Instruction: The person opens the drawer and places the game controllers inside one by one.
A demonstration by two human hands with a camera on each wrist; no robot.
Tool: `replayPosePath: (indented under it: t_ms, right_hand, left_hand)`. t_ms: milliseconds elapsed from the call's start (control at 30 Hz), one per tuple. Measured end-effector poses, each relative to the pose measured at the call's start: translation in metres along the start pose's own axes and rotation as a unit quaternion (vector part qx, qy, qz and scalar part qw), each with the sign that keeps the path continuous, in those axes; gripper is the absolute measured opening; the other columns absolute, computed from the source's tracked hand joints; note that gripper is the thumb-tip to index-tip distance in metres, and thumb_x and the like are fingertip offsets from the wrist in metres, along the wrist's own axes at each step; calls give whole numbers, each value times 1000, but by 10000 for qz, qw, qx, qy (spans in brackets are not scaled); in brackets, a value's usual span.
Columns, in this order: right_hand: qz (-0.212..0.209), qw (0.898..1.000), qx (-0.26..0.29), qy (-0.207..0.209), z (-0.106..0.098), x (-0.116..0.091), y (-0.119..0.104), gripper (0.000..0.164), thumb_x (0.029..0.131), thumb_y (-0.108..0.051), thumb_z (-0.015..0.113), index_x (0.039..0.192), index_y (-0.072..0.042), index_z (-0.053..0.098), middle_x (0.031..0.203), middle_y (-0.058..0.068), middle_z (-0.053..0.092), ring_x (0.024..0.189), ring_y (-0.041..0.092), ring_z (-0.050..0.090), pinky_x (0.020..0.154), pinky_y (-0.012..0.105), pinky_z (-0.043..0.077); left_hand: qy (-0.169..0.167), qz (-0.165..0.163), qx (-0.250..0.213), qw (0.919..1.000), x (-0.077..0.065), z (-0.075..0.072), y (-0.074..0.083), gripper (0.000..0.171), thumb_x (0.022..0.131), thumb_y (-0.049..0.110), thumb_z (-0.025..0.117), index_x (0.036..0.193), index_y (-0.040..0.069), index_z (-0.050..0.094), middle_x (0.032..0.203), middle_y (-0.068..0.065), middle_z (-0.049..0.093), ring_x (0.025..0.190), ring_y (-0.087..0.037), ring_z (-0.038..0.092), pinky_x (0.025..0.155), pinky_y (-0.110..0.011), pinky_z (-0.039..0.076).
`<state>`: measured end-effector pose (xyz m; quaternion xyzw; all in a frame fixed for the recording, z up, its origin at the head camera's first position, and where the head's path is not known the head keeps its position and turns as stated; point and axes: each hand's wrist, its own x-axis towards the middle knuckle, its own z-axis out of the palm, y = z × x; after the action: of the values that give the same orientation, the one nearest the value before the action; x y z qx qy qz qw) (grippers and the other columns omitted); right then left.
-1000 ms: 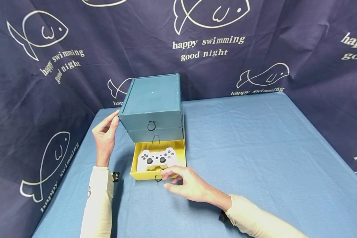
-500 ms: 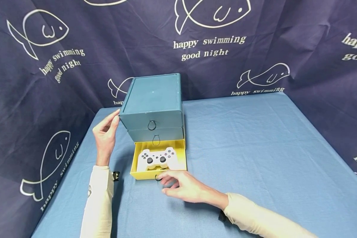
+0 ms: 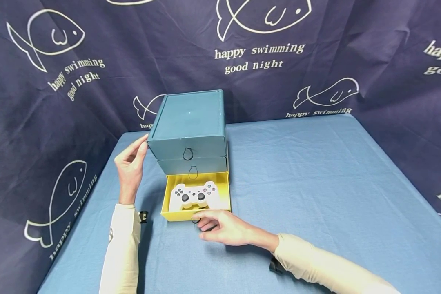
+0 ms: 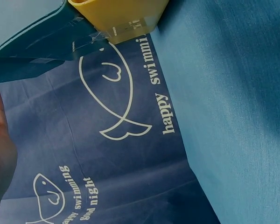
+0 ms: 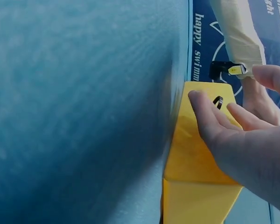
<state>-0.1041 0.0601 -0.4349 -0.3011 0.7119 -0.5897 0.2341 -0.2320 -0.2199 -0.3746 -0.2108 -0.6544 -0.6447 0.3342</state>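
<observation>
A white game controller (image 3: pixel 193 192) lies inside the pulled-out yellow drawer (image 3: pixel 176 216), the lowest of a stack under two teal drawers. My right hand (image 3: pixel 228 228) hovers at that drawer's front, fingertips close to its small black loop pull (image 3: pixel 195 221). In the right wrist view the loop (image 5: pixel 218 101) shows between spread fingers, which do not grip it. My left hand (image 3: pixel 130 169) touches the left front edge of the upper teal drawer unit (image 3: pixel 188 116) with nearly straight fingers. Only part of the left hand (image 4: pixel 1 149) shows in the left wrist view.
A blue cloth (image 3: pixel 308 192) covers the table, running wide to the right of the drawers. A dark blue curtain (image 3: pixel 264 94) with fish prints hangs behind and on both sides. The upper two drawers have black loop pulls (image 3: pixel 188 154) and stay closed.
My right hand has shifted slightly left along the yellow drawer's front, bringing its fingertips nearer the loop pull. The left hand, drawers and game controller look unmoved.
</observation>
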Motion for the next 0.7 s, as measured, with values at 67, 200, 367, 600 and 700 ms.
replayPosePath:
  t_ms: [67,200,367,600,700]
  right_hand:
    - [61,9999,23,-103,0,1,1,49,96,-5,71,141,6,56,131,25,63,122,39,62,100,32,50]
    - [129,9993,106,-329,-1,3,4,54,96,-5,70,146,8,51,141,27,57,130,39,56,107,37,45]
    - [142,9986,238,-460,-1,5,7,59,97,-4,69,149,11,46,146,28,52,134,40,52,110,38,42]
    - [174,9981,346,-487,1,7,8,59,96,-2,68,149,11,45,148,28,51,136,40,51,111,38,40]
    - [192,9983,320,-444,1,7,7,59,95,-2,69,149,9,47,148,26,51,136,39,51,111,38,40]
  left_hand:
    - [8,-2,-10,10000,0,0,0,26,97,-11,63,123,-15,67,112,-7,77,96,-10,72,88,-23,52]
    - [10,5,18,10000,0,1,2,26,97,-10,64,123,-16,67,112,-7,77,96,-11,72,88,-23,52]
    - [10,5,21,10000,0,1,2,26,97,-9,65,123,-12,69,112,-6,77,96,-11,72,88,-23,52]
    - [10,-9,3,10000,0,0,0,26,97,-12,63,123,-14,68,113,-7,76,98,-11,72,89,-23,52]
    - [15,-22,7,10000,0,0,0,27,97,-12,63,123,-14,68,114,-6,76,98,-11,72,89,-23,52]
